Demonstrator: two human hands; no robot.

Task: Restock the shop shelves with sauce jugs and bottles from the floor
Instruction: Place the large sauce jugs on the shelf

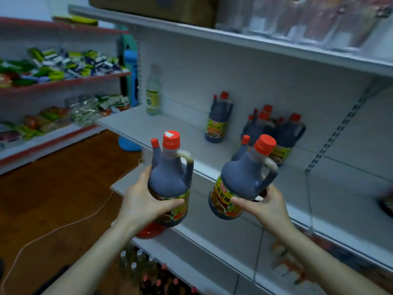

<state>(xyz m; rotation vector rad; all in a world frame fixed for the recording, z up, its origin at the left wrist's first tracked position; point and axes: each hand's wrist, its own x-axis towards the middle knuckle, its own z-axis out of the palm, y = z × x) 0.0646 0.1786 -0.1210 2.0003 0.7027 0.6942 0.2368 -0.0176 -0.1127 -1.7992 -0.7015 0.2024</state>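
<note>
Gripping two upright dark plastic sauce jugs with red caps, left hand point(146, 201) on one jug point(170, 179), right hand point(263, 205) on the other point(240, 182), a person faces the white metal shelf point(170, 126) just beyond.

A: Jugs, colours?
B: Left jug point(168, 179), right jug point(240, 179): dark brown-black bodies, orange-red caps, yellow labels printed red and green.
A: Shelving?
B: Shelf point(148, 124): plain white. Side rack point(63, 83): white, red edging.
A: Remainder?
B: Packets point(70, 64): mixed green, white, blue. Bottle point(153, 92): clear, yellow-green label. Floor point(53, 188): reddish-brown wood grain. Cord point(89, 216): white.
</note>
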